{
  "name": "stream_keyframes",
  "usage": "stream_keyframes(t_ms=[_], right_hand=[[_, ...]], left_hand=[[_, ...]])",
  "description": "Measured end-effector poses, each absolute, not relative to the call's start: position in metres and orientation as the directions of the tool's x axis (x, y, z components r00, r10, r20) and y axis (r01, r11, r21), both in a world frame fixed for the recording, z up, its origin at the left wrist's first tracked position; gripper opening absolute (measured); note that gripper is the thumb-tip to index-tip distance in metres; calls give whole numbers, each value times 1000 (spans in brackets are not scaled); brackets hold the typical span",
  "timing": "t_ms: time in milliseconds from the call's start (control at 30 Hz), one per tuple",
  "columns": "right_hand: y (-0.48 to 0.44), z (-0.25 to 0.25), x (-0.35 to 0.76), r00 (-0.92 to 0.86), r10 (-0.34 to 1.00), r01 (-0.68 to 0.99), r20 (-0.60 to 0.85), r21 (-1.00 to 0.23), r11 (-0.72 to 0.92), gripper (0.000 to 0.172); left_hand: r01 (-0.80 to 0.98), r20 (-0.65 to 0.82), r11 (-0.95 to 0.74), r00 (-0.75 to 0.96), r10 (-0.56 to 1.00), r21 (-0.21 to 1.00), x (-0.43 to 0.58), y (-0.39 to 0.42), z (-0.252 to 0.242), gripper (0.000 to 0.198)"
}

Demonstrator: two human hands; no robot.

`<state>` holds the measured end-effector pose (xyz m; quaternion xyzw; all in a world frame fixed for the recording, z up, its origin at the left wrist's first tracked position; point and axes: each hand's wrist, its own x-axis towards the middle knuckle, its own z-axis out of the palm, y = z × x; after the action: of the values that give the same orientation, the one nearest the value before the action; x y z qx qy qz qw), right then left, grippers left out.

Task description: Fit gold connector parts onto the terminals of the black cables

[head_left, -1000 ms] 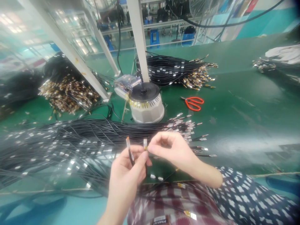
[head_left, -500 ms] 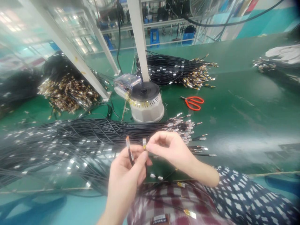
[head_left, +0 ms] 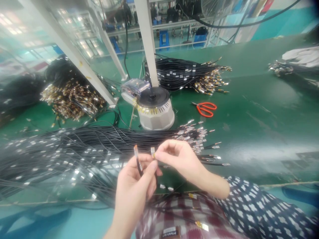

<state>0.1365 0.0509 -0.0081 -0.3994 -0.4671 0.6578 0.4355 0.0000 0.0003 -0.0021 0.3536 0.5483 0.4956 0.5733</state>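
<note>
My left hand (head_left: 134,186) pinches two thin black cables upright; one cable end (head_left: 136,151) shows an orange-brown tip, the other carries a small metal sleeve (head_left: 153,152). My right hand (head_left: 178,157) is closed, with thumb and forefinger pinched on that metal sleeve. Both hands hover just in front of a long bundle of black cables (head_left: 82,146) lying across the green table (head_left: 261,109), whose silver-tipped ends (head_left: 196,134) fan out to the right of my hands.
A round grey-white device with a black top (head_left: 156,111) stands behind the bundle around a white post (head_left: 148,43). Orange-handled scissors (head_left: 205,109) lie to its right. Further cable bundles with gold connectors lie at back centre (head_left: 189,74) and back left (head_left: 71,98).
My right hand has shifted slightly left and up while staying pinched on the sleeve. The left hand and cables have hardly moved.
</note>
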Motion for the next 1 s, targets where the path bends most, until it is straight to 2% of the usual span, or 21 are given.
stream_keyframes(t_ms=[233, 433, 633, 800, 1000], right_hand=[[49, -6, 135, -305, 946, -177, -106, -970, -166, 19], [55, -6, 142, -389, 917, -168, -90, -971, -167, 15], [56, -6, 145, -381, 922, -154, -68, -979, -136, 12], [55, -5, 142, -325, 941, -134, -96, -980, -147, 13], [56, -6, 138, -382, 919, -195, -103, -962, -189, 20]], left_hand=[[-191, -239, 218, -92, 967, 957, 2, 4, -2, 18], [-244, -239, 216, -71, 968, 945, 1, 7, -1, 18], [-285, -278, 252, -51, 959, 925, -2, 9, -1, 18], [-306, -380, 345, -61, 923, 887, -3, 11, -1, 27], [-310, -332, 301, -51, 942, 902, -2, 11, -3, 21]])
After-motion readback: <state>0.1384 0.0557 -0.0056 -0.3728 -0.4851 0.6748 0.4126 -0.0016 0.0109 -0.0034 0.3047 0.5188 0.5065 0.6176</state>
